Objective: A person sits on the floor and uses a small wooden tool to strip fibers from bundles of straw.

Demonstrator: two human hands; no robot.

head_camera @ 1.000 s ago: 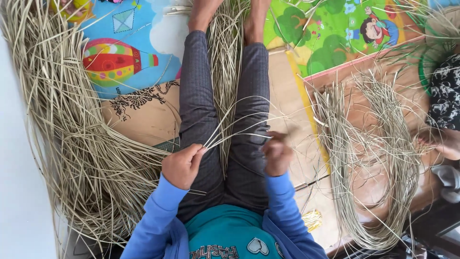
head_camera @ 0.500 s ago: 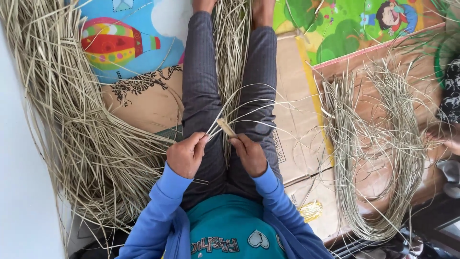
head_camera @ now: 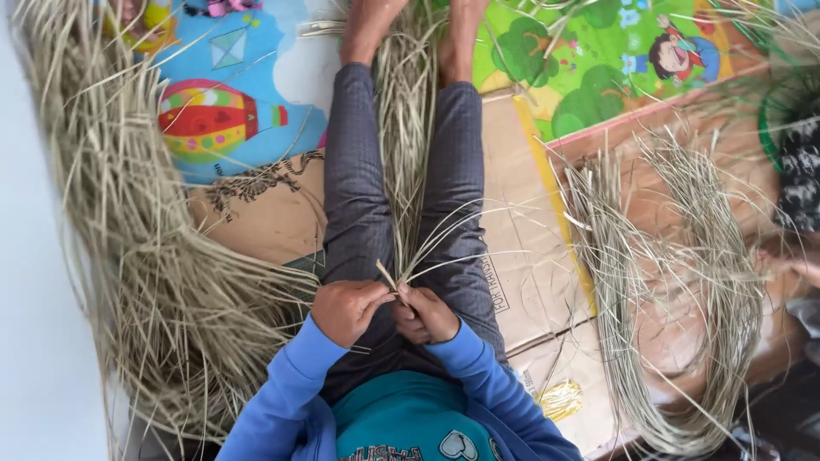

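In the head view, the person sat with two legs stretched away over flattened cardboard (head_camera: 530, 282) and a bright picture mat (head_camera: 248, 102). The left hand (head_camera: 346, 312) and the right hand (head_camera: 427, 314) met over the lap, both closed, pinching one small bunch of dry grass strands (head_camera: 410, 256) that fanned out toward the far side between the legs. Two big heaps of the same grass lay on the floor: one pile on the left (head_camera: 145, 256), one looped pile on the right (head_camera: 675, 290).
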